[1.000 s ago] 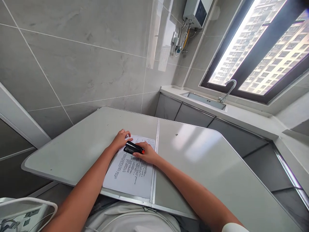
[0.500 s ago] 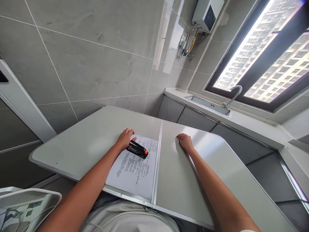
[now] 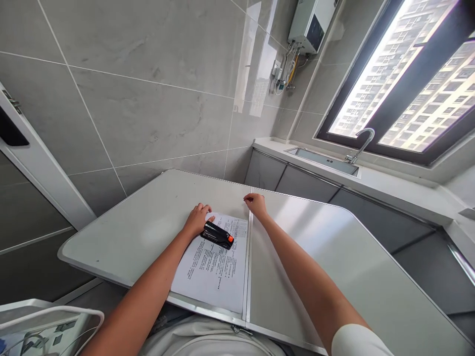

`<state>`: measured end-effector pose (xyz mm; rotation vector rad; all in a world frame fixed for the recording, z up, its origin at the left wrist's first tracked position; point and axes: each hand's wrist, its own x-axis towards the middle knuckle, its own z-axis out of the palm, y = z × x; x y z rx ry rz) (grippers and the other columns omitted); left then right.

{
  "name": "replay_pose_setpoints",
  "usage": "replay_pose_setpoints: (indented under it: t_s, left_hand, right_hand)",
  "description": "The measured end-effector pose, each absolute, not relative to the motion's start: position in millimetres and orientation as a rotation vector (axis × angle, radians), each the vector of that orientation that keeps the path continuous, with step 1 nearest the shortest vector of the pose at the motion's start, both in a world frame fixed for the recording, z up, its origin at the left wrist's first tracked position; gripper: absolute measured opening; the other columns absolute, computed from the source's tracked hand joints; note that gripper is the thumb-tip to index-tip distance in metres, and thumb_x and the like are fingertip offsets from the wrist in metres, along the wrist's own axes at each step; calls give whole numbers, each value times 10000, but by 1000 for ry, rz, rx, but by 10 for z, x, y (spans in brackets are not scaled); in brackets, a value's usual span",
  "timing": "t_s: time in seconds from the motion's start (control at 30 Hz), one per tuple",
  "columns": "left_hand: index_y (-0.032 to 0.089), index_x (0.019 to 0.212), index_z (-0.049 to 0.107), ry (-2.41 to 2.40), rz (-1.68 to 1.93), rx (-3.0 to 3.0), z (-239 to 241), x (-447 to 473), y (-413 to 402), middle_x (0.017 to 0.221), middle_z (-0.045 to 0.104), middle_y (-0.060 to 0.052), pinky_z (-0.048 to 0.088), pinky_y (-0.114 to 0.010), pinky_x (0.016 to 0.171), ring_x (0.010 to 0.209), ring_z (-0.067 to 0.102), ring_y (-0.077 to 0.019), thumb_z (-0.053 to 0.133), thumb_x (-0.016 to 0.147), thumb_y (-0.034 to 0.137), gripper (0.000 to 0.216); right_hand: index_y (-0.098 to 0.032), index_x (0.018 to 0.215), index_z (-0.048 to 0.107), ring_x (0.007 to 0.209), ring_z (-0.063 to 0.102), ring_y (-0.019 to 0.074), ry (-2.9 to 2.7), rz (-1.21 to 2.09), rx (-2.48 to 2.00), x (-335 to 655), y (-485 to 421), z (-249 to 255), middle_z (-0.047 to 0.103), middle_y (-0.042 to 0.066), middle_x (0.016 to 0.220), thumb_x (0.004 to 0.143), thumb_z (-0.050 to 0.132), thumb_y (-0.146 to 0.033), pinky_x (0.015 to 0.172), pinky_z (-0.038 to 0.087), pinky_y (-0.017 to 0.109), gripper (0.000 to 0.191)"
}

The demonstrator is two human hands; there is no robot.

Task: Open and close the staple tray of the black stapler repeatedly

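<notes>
Printed paper sheets (image 3: 208, 287) lie on the left half of the folding table, beside its central seam. On top of them rests a black stapler (image 3: 217, 235) with an orange-red end. My left hand (image 3: 196, 220) lies at the sheets' upper left corner, fingers spread on the table and paper, thumb near the stapler's back end. Past the upper right corner of the sheets, my right hand (image 3: 256, 203) hovers close to the seam with thumb and fingertips pinched together. Whatever is in that pinch is too small to make out.
The pale folding table (image 3: 141, 217) has a metal rim. Behind it are a tiled wall (image 3: 148, 118) and a counter with a sink (image 3: 322, 160) and tap (image 3: 361, 146). A white rack (image 3: 48, 321) with cables stands at lower left.
My right hand has moved left and slightly away from me, from the right half of the table to the seam. The left hand and stapler keep their places on the sheets; the view has shifted slightly.
</notes>
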<state>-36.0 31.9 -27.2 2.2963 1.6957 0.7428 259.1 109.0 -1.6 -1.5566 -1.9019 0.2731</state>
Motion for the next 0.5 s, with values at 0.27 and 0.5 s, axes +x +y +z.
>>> replay_pose_setpoints:
  t_s: [0.27, 0.5]
  left_hand:
    - [221, 1089, 626, 1706, 716, 2287, -243, -368, 306, 1061, 547, -79, 458, -374, 945, 1042, 583, -255, 640, 928, 363, 215]
    - [218, 1067, 632, 1706, 722, 2274, -247, -363, 320, 1052, 553, -79, 458, -376, 936, 1033, 586, -258, 651, 913, 352, 206]
  right_hand:
    - [-165, 959, 814, 1035, 676, 216, -1935, 357, -1573, 1840, 1363, -85, 793, 96, 988, 844, 571, -36, 924, 474, 268, 298]
    - [-209, 1145, 769, 1017, 654, 181, -1963, 319, -1641, 1993, 1219, 2, 776, 65, 1023, 925, 547, -137, 903, 437, 235, 320]
